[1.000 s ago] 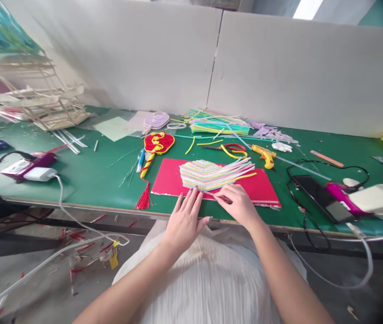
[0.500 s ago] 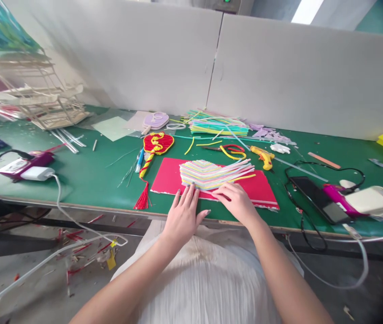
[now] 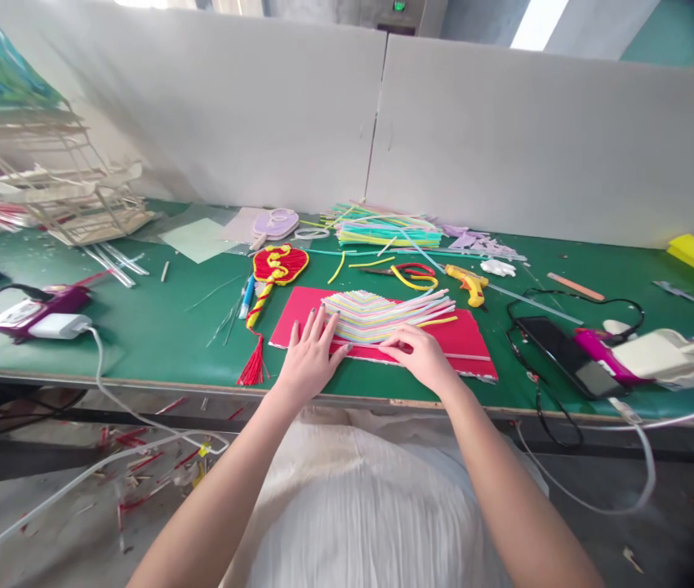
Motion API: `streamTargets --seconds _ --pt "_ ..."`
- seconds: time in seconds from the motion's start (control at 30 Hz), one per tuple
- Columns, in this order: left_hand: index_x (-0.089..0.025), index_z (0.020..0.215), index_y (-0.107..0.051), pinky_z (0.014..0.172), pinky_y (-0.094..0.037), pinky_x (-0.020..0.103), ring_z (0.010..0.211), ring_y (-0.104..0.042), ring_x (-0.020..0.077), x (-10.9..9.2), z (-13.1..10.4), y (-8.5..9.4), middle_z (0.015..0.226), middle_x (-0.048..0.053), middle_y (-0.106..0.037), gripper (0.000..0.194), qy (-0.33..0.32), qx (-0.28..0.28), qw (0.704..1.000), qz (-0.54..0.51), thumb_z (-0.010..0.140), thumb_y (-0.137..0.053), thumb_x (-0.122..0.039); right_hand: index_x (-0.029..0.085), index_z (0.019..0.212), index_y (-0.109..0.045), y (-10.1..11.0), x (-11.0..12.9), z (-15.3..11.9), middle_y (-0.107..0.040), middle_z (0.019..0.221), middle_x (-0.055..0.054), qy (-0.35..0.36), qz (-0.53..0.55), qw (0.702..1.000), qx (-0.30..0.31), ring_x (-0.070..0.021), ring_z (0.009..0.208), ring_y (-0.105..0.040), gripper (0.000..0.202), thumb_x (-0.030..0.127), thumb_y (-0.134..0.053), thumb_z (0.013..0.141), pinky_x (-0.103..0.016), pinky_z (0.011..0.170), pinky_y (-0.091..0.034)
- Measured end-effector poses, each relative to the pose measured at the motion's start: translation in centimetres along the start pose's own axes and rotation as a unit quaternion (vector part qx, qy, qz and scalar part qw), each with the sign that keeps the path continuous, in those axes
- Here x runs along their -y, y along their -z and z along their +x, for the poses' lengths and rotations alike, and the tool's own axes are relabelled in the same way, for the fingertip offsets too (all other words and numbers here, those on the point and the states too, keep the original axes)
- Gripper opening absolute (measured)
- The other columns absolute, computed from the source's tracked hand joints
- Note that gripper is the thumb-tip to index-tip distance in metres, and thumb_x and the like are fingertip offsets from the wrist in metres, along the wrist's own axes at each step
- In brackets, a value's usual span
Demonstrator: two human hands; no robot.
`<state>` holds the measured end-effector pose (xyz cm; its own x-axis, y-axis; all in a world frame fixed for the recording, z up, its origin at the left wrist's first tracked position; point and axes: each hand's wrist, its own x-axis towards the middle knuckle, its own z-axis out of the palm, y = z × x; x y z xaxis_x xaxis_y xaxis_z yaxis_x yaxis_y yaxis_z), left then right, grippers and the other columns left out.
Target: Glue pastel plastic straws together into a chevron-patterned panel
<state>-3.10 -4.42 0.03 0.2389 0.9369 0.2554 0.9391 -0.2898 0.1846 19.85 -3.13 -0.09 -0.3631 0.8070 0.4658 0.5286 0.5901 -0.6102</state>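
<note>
A red board (image 3: 475, 347) lies near the front edge of the green table. On it rests a panel of pastel striped strips (image 3: 365, 314), whose loose ends fan out to the right. My left hand (image 3: 310, 355) lies with fingers spread on the board and the panel's left edge. At the panel's lower edge, my right hand (image 3: 417, 355) has thumb and fingers pinched together; what is between the fingertips is too small to make out. A thin pale strip runs along the board's lower part.
Behind the board are scissors (image 3: 414, 276), a yellow glue gun (image 3: 468, 283) and a pile of pastel strips (image 3: 389, 227). A red and yellow fan (image 3: 279, 265) with a tassel lies left. A black phone (image 3: 561, 351) and cables are at right.
My left hand has shifted left and up onto the left part of the panel and board. My right hand stays at the lower edge. The whole view has moved slightly.
</note>
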Motion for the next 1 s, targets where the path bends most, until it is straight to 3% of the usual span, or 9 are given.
streamTargets --seconds 0.37,0.63,0.77,0.9,1.0 --pt "-0.014 0.146 -0.030 0.111 -0.028 0.049 0.139 -0.030 0.0313 -0.9 -2.5 1.2 0.152 0.019 -0.028 0.063 0.017 0.017 0.999 0.024 0.094 -0.038 -0.049 0.021 0.075 -0.068 0.4 0.1 -0.8 -0.059 0.074 -0.002 -0.013 0.024 0.999 0.031 -0.0152 0.069 -0.054 0.016 0.032 -0.062 0.086 -0.028 0.067 -0.045" --pt "-0.018 0.142 -0.036 0.105 -0.036 0.048 0.134 -0.038 0.0322 0.4 1.6 1.4 0.152 0.017 -0.030 0.055 0.050 0.012 0.998 -0.028 0.093 -0.043 -0.043 0.020 0.076 -0.067 0.4 0.0 -0.9 -0.058 0.074 -0.002 -0.015 0.037 0.999 0.026 -0.0151 0.070 -0.053 0.013 0.030 -0.064 0.085 -0.028 0.067 -0.045" --pt "-0.015 0.135 -0.045 0.104 -0.038 0.042 0.126 -0.047 0.0294 0.5 3.2 0.7 0.142 0.016 -0.045 0.046 0.041 -0.021 0.998 -0.043 0.094 -0.043 -0.034 0.021 0.076 -0.066 0.4 0.2 -1.0 -0.057 0.073 -0.001 -0.013 0.030 0.999 0.021 -0.0149 0.070 -0.053 0.013 0.029 -0.063 0.085 -0.028 0.065 -0.044" --pt "-0.014 0.123 -0.055 0.097 -0.042 0.042 0.112 -0.057 0.0290 0.4 3.0 0.4 0.119 0.014 -0.062 0.037 0.072 -0.085 0.993 -0.050 0.095 -0.037 -0.031 0.021 0.079 -0.067 0.2 0.2 -1.1 -0.060 0.077 -0.002 0.000 0.014 1.000 0.001 -0.0163 0.076 -0.056 0.009 0.027 -0.064 0.084 -0.029 0.070 -0.047" --pt "-0.014 0.118 -0.057 0.093 -0.045 0.040 0.106 -0.060 0.0278 0.5 2.7 0.6 0.111 0.012 -0.067 0.035 0.074 -0.084 0.992 -0.059 0.096 -0.035 -0.030 0.022 0.079 -0.068 0.1 -0.1 -1.2 -0.061 0.079 -0.002 0.024 -0.001 0.999 -0.024 -0.0177 0.081 -0.058 0.007 0.025 -0.064 0.084 -0.031 0.075 -0.048"
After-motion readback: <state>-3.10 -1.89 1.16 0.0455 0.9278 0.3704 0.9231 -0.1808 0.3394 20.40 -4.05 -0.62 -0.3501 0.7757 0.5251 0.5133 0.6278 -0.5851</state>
